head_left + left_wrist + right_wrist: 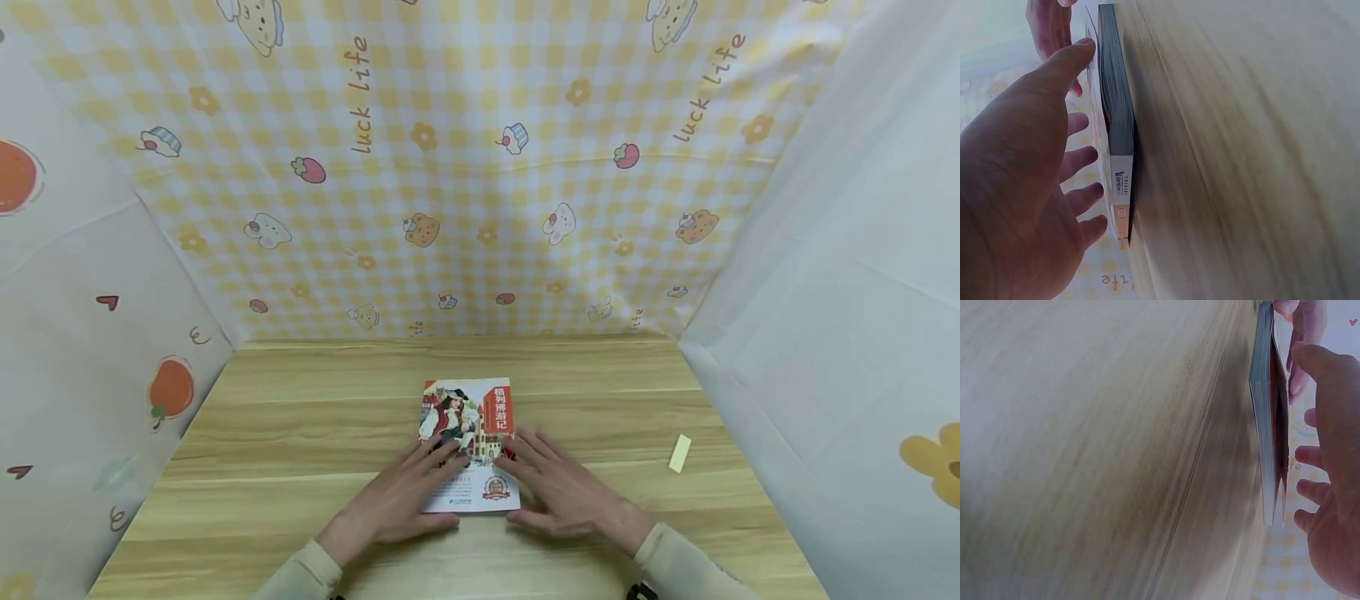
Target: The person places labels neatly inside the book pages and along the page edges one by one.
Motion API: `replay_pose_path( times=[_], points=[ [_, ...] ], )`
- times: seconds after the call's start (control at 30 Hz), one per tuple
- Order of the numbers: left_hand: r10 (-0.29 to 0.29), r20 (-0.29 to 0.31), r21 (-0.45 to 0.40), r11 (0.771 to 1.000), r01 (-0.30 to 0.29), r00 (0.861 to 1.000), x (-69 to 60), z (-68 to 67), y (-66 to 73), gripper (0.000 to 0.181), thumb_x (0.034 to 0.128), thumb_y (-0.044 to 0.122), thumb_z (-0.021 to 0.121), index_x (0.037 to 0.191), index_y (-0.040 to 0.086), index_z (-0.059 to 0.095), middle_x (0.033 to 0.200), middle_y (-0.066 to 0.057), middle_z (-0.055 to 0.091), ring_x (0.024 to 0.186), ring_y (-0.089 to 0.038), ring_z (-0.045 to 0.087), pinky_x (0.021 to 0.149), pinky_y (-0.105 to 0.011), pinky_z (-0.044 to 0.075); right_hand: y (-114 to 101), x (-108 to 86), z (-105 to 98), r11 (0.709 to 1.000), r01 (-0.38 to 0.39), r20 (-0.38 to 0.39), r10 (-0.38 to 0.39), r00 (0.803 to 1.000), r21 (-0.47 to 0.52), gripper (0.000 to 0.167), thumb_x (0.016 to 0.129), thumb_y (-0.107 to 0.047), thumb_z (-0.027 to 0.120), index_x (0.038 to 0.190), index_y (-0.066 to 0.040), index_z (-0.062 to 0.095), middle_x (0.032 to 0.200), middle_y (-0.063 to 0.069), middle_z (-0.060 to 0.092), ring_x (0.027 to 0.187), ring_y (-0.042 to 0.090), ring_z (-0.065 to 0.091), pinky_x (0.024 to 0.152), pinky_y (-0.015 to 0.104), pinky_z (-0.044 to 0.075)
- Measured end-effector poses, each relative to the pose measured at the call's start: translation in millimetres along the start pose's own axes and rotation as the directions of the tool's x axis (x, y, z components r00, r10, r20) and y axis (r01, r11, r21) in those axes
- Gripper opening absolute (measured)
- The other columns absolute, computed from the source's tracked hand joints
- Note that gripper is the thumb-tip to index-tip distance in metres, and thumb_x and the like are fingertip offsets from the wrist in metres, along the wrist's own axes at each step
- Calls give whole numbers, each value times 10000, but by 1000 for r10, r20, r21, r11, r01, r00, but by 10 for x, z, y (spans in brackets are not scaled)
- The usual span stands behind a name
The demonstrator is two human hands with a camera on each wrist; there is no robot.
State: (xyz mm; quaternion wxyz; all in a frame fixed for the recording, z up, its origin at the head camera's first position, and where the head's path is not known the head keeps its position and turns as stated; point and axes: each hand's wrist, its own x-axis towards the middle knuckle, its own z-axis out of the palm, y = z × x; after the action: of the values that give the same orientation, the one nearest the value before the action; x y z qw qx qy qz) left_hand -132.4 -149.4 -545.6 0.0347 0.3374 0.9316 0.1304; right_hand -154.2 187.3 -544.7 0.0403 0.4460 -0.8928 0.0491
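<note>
A paperback book [480,408] with an illustrated cover lies face up on the wooden table. On its left side rests my left hand [408,492], fingers spread over the cover and thumb near the bottom edge. My right hand [558,487] lies likewise at the right side, its fingertips over the cover. Seen from the left wrist, the book's spine [1121,187] and page block stand between the table and the left hand [1029,169]. In the right wrist view the cover is slightly lifted off the pages [1263,412], beside the right hand [1338,469].
A small pale yellow strip [680,454] lies on the table to the right. The wooden tabletop [300,417] is bounded by a checked cloth [465,183] at the back and white patterned cloths [840,333] at both sides.
</note>
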Motion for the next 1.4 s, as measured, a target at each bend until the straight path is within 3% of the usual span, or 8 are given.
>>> replay_pose_path(
  times=[0.5,0.87,1.4],
  points=[
    [-11,23,6,1000,11,1000,17,43,10,819,1066,683,659,1737,251,471,1841,-97,403,1741,-397,323,1413,-626,308,-25,21,70,999,41,-10,-41,999,-13,758,1085,-711,593,1660,-219,563,1788,118,484,1690,362,428,1371,596,394],
    [-15,20,23,1000,15,1000,33,35,14,752,1087,649,653,1715,262,508,1827,-84,436,1732,-382,351,1403,-605,347,-22,41,96,1000,20,19,-19,1000,-4,706,1104,-703,566,1612,-216,624,1782,91,497,1687,346,437,1377,555,407],
    [-5,3,47,999,5,1000,25,43,16,732,1088,654,649,1697,265,533,1810,-79,465,1720,-377,377,1393,-594,372,-38,67,92,1000,27,2,-27,1000,-3,630,1119,-646,592,1564,-205,663,1733,84,556,1655,339,479,1333,555,467]
  ],
)
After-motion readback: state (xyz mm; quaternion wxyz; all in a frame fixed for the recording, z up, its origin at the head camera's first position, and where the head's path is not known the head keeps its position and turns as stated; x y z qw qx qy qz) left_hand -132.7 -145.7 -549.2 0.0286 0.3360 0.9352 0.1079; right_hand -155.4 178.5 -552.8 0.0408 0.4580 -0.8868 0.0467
